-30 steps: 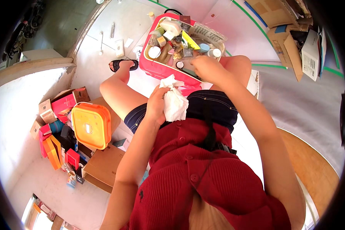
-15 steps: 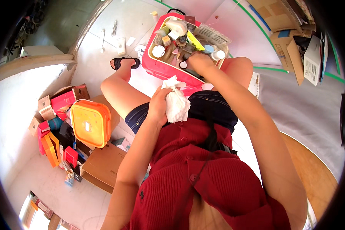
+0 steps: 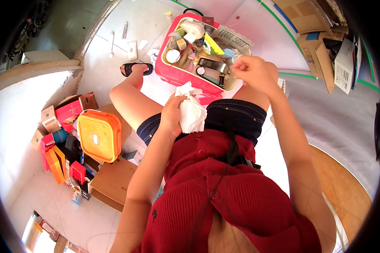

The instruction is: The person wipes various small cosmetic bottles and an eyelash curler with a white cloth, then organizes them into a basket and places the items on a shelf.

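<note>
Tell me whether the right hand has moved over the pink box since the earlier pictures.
Yes. The right hand has lifted out of the pink box and now sits closed above its near right corner, nearer the knee. The left hand holds the white tissue.

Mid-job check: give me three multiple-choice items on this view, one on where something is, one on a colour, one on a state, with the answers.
1. Where is the crumpled white tissue?
A. in the left hand, over the lap
B. inside the bin
C. on the floor by the sandal

2. What colour is the lid lying on the cardboard box?
A. blue
B. orange with a yellow centre
C. black

3. What state is the pink bin in?
A. shut with a lid
B. empty
C. open and full of small containers

Answers: 1 A, the left fingers close around the tissue; 2 B, its rim is orange and its panel is yellow; 3 C, jars and bottles show in it, below the right hand.
</note>
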Demonstrator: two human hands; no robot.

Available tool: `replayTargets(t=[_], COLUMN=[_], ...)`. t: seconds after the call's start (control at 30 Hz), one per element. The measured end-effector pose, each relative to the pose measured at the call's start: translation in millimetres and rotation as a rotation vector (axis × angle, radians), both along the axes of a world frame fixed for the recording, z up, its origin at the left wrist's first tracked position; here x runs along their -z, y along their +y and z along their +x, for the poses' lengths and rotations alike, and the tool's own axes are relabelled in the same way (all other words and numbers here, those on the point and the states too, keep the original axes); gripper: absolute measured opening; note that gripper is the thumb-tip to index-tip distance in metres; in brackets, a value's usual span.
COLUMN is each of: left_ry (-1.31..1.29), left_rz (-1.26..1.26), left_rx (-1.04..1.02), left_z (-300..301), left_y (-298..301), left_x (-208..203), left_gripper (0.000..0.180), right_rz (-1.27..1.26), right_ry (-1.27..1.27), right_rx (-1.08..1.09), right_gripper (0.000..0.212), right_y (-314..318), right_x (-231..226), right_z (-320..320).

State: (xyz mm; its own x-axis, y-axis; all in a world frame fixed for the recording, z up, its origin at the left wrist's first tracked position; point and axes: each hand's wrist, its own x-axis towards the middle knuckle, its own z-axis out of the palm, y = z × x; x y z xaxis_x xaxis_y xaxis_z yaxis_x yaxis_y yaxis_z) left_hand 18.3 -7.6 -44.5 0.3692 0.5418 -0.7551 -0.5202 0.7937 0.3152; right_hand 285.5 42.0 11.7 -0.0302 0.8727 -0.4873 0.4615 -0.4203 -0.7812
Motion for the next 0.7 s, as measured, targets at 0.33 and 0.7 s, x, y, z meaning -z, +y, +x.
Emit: replayTargets(t=[0.33,0.7], left_ry=[0.005,0.074], left_rz=[0.025,0.010], left_rx=[0.053,0.015], left_z=[14,10], left_y=[3,2], left_x=[-4,-16], left_gripper=[0.026,0.026], right_rz=[0.576,0.454], right_ry=[-0.797,-0.921], right_rx=[-0.075,-0.529], right_gripper=[0.028,0.021], right_y=[-29,0], right_x=[6,71], right_z=[35,-37])
